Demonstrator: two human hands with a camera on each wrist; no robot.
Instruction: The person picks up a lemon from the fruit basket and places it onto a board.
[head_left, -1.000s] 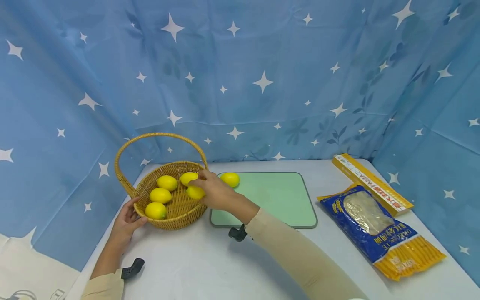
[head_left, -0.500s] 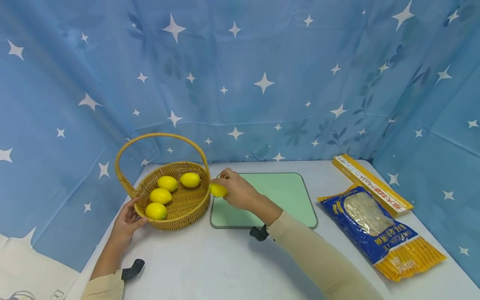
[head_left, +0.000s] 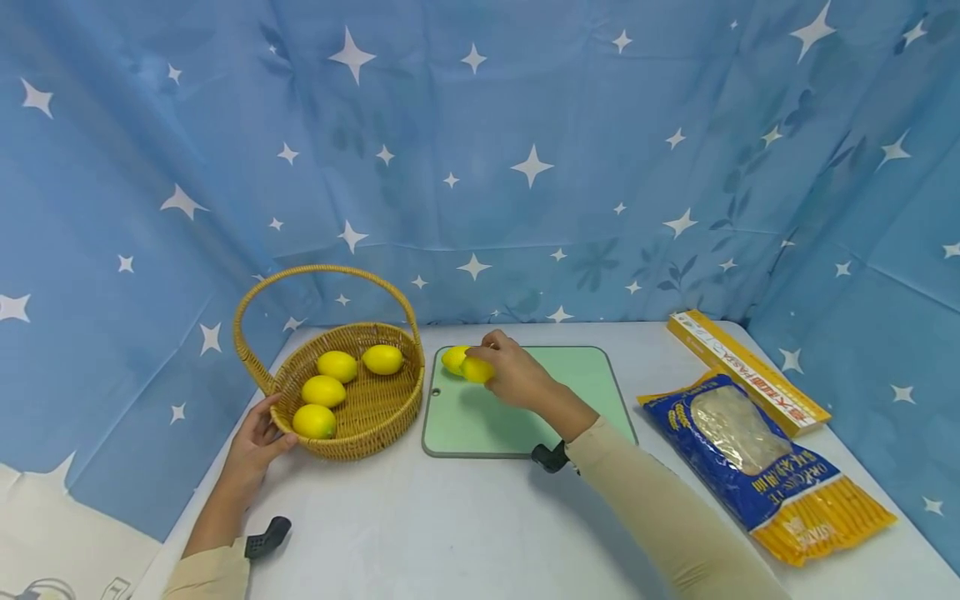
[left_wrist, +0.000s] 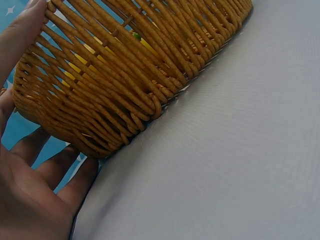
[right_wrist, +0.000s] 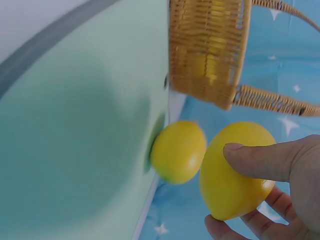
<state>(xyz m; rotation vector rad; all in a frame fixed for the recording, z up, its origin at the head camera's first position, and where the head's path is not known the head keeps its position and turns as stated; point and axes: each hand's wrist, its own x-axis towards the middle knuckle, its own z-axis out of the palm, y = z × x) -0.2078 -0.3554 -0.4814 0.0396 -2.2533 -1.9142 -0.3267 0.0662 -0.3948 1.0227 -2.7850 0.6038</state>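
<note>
A lemon is pinched between the thumb and fingers of my right hand, above the upper left of a green cutting board. Another lemon lies on the board, close beside the held one in the right wrist view. My left hand grips the left side of a wicker basket, with the thumb on its upper part and fingers against its lower wall. Inside the basket are several lemons, three along the left and one at the back right.
The basket's tall arched handle stands up above it. At the right of the white table lie a blue and yellow pasta bag and a long yellow pasta box. A blue star-patterned curtain hangs behind.
My right hand has lifted a lemon out of the basket and carried it right, over the cutting board beside the other lemon. My left hand has stayed on the basket.
</note>
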